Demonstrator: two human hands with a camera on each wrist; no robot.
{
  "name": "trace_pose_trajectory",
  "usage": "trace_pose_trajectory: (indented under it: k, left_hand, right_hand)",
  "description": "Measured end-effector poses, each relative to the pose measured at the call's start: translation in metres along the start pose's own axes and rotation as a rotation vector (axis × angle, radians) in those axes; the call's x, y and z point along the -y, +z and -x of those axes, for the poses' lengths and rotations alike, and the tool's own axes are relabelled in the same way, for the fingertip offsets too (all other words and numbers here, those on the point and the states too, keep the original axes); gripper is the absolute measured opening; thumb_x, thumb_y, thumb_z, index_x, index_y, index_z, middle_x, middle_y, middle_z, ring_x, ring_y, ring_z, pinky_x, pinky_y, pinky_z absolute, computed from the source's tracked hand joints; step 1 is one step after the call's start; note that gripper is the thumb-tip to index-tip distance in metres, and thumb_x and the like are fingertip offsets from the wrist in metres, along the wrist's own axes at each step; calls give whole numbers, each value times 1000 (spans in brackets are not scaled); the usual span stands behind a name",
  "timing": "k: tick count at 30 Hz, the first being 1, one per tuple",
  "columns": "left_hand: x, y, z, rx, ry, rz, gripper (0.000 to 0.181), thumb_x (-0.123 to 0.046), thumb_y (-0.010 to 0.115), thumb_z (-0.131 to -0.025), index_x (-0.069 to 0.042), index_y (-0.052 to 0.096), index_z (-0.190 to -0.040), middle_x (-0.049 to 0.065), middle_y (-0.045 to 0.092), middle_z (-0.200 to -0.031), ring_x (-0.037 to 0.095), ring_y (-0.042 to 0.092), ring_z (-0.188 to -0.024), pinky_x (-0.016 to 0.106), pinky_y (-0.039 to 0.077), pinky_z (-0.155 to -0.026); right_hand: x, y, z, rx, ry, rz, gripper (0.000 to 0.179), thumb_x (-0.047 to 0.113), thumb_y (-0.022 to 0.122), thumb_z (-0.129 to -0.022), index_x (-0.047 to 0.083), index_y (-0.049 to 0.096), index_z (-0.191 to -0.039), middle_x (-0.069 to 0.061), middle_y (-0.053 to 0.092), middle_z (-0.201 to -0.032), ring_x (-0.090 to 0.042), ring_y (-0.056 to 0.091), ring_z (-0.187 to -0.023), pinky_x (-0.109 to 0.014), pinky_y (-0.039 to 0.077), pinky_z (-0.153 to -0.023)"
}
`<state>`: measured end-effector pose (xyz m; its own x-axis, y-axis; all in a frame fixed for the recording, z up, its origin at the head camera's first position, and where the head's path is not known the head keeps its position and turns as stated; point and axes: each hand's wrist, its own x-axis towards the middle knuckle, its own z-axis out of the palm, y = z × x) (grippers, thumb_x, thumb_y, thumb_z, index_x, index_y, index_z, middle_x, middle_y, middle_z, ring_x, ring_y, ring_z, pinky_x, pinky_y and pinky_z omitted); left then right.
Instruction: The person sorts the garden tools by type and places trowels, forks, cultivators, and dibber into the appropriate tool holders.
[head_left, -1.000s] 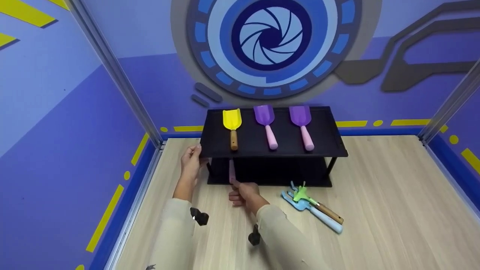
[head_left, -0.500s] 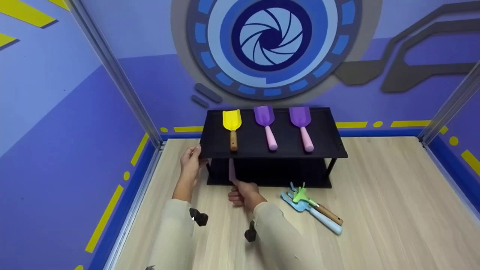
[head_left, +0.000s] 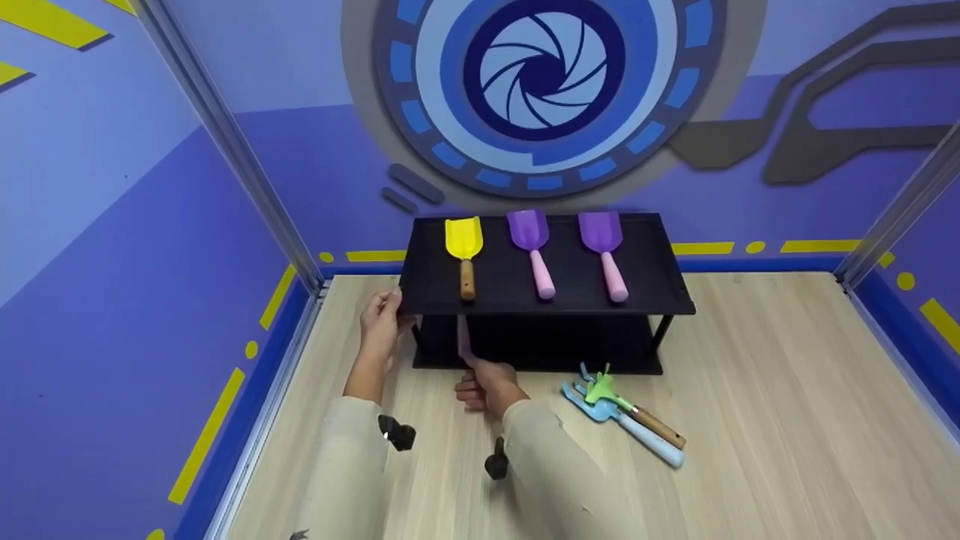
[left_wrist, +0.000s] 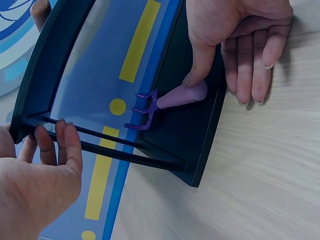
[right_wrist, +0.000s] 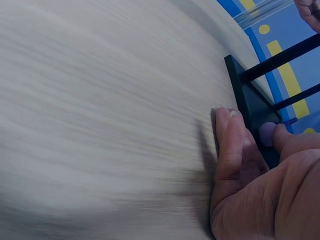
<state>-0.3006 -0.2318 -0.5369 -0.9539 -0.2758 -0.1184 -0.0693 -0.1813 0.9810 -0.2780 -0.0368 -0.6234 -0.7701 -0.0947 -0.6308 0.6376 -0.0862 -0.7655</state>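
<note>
A black two-tier shelf (head_left: 502,292) stands against the back wall. My left hand (head_left: 381,326) holds the left end of its top board, fingers bent around the edge beside the posts, as the left wrist view shows. On the lower board at the left lies a hand rake with purple tines and a pink handle (left_wrist: 182,96). The thumb of my right hand (head_left: 491,386) presses on that handle's end. The other right fingers (left_wrist: 245,70) extend straight, outside the shelf's front edge. In the head view the tines are hidden under the top board.
On the top board lie a yellow scoop (head_left: 464,238) with a brown handle and two purple scoops (head_left: 529,231) with pink handles. Right of my right hand, a green rake (head_left: 602,390) lies across a light-blue rake (head_left: 651,441) on the wooden table (head_left: 780,420).
My right forearm has shifted slightly left, and the right hand now covers a little more of the rake's handle end. The left hand and the shelf stay in place.
</note>
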Motion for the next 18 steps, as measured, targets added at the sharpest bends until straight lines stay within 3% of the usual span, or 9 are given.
trace_pose_trajectory:
  k: [18]
  left_hand:
    - [0,0,0,-22,-15,2,27,-32,53,-114,-8,62,-122,-1,65,-100,12,68,-88,28,60,-89]
  right_hand:
    - [1,-1,-2,13,16,10,57,50,71,-100,-5,76,-111,-22,81,-109,-25,83,-86,-31,63,-61]
